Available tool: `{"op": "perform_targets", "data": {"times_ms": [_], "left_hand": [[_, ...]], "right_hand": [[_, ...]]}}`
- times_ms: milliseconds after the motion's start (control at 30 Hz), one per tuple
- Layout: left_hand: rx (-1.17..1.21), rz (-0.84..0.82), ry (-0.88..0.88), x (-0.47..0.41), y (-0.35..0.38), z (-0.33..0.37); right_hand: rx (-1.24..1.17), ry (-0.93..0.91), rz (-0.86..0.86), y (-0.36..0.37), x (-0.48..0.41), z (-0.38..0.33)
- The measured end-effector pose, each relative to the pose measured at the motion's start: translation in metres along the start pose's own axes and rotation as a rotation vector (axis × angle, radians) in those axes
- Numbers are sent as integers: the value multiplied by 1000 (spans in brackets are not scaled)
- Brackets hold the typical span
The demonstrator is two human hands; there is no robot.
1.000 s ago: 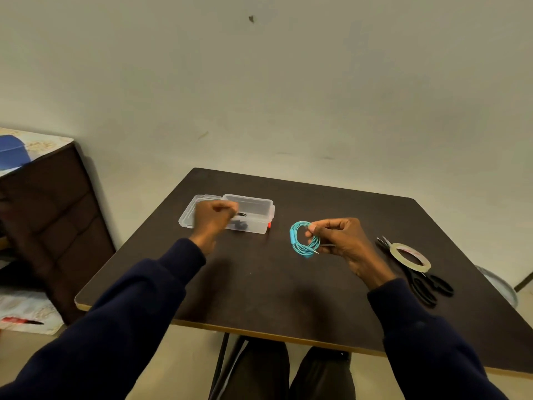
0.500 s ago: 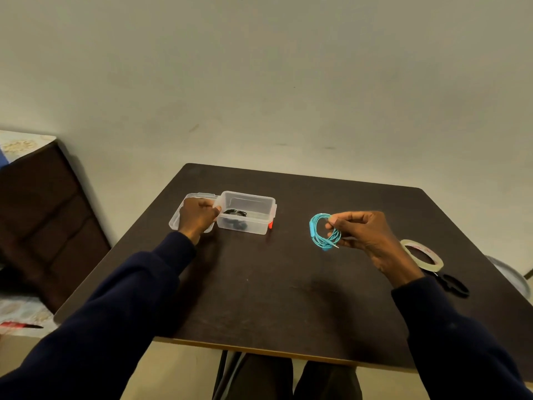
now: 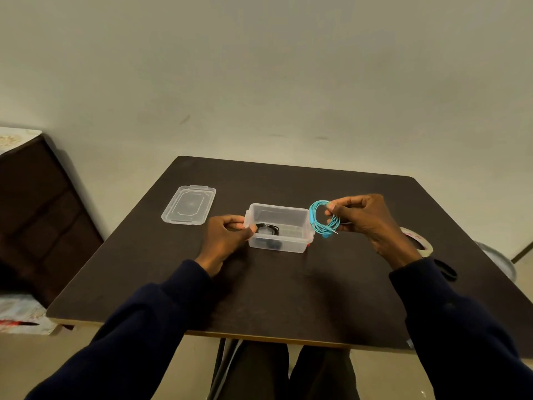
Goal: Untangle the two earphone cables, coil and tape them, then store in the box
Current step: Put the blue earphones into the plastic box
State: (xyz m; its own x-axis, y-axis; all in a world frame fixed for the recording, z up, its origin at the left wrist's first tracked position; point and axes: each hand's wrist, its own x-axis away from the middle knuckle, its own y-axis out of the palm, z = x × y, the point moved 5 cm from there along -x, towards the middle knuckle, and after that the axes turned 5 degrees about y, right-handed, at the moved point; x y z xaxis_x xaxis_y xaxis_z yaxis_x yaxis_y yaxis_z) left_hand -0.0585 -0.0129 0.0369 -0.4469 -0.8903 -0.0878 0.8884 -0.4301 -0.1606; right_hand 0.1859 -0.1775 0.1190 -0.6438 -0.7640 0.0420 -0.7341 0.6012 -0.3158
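Observation:
A clear plastic box (image 3: 291,215) stands open at the middle of the dark table (image 3: 288,298). A coiled black earphone cable (image 3: 267,228) lies inside it at the left. My left hand (image 3: 223,239) grips the box's left wall. My right hand (image 3: 366,223) holds a coiled turquoise earphone cable (image 3: 318,220) in the air just right of the box, level with its rim.
The box's clear lid (image 3: 189,204) lies flat on the table, apart from the box at the back left. A tape roll (image 3: 419,242) and black scissors (image 3: 445,269) lie behind my right wrist, partly hidden. A dark cabinet (image 3: 37,215) stands left of the table.
My left hand has pulled the box away from its lid toward the table's middle. The right hand with the turquoise coil now sits right beside the box.

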Motion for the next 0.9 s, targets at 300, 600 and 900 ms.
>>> {"op": "perform_targets", "data": {"times_ms": [300,600,900], "left_hand": [[26,-52,-12,30,21,-2],[21,-69,-8,36,25,0],[36,-71,-68,31,27,-2]], "right_hand": [[324,9,-88,23,-1,-6],[590,36,-137,46,-17,9],[988,-74,29,66,-17,17]]}}
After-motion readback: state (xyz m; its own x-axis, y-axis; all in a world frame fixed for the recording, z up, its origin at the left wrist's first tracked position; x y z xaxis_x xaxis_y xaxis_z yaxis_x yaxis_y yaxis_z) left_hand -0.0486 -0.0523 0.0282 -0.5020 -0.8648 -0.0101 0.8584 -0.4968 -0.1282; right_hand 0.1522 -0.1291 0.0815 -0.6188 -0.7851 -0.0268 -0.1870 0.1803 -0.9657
